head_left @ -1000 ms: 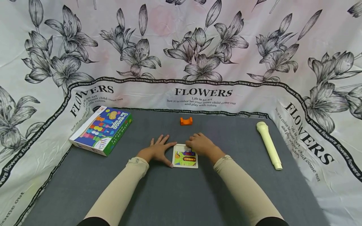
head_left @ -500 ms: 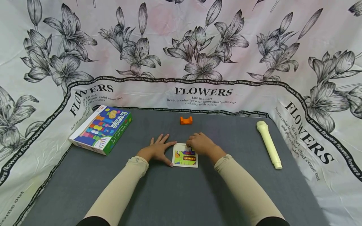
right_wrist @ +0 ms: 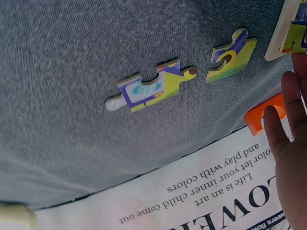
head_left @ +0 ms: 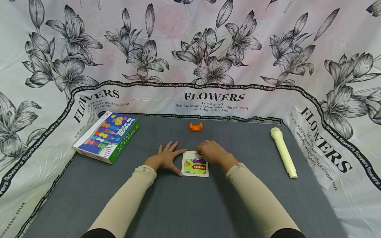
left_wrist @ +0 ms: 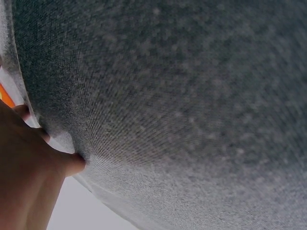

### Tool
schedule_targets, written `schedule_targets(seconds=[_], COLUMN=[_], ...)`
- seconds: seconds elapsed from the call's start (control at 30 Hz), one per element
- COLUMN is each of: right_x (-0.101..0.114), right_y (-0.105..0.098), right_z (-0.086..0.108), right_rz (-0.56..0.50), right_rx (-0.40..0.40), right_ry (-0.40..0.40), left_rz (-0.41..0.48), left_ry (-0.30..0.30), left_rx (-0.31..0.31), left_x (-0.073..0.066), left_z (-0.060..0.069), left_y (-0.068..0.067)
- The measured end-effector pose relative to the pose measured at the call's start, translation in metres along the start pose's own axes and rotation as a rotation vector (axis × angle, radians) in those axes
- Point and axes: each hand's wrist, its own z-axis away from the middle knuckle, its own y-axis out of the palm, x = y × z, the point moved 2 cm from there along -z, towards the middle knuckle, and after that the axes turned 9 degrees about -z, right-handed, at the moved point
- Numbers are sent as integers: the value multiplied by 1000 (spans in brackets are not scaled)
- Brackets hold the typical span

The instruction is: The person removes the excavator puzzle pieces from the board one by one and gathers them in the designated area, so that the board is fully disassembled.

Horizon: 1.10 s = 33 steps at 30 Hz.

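Note:
My left hand [head_left: 166, 158] lies with fingers spread at the left side of a small jigsaw puzzle tray [head_left: 194, 175], its thumb and index finger touching the frame. Bright green, orange and purple pieces fill much of the tray; its upper strip looks pale. My right hand [head_left: 212, 152] bends its fingers down over the tray's upper right corner. Its fingertips are hidden, so whether it pinches a piece cannot be told. In the right wrist view, two loose puzzle pieces, one longer piece [right_wrist: 153, 89] and one smaller piece [right_wrist: 232, 58], lie beside the tray and that hand's fingers.
An orange bracket-shaped block [head_left: 196, 127] sits beyond the tray. A colourful toy box [head_left: 107, 137] lies at the back left of the grey table [head_left: 184, 211]. Along the right side lies a pale yellow stick with a knobbed end [head_left: 283, 153]. Flower-printed cloth [head_left: 214, 76] rises around the table.
My right hand has shifted very slightly to the right over the tray's upper corner, its fingers moving a little. The left hand and the tray stay where they were.

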Motion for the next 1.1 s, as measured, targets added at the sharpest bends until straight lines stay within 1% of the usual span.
schedule_targets(seconds=[0.23,0.37,0.43,0.6,0.67,0.83,0.9,0.97,1.1], right_x=[-3,-8,-10,-16,-19,-25,-28,-32,-53], right_y=[-3,-2,-2,-3,-3,-11,-16,-21,-28], right_z=[3,4,4,5,8,15,17,21,38], right_rz=[-196,-337,-391,-467,-504,-647,-690,-702,-701], right_rx=[-1,-21,-32,-55,-64,-97,-118,-141,-173], right_ry=[29,62,77,75,77,106,116,125,151], left_rz=[-1,1,2,4,2,5,8,7,9], left_ry=[4,3,1,-6,-1,14,13,12,13], left_rx=[-1,-4,-5,-7,-4,0,2,1,-5], left_x=[1,1,1,0,-1,-4,-3,-2,0], left_z=[-1,-2,-1,-2,-3,-6,-7,-6,-2], left_y=[1,2,2,1,2,2,2,3,1])
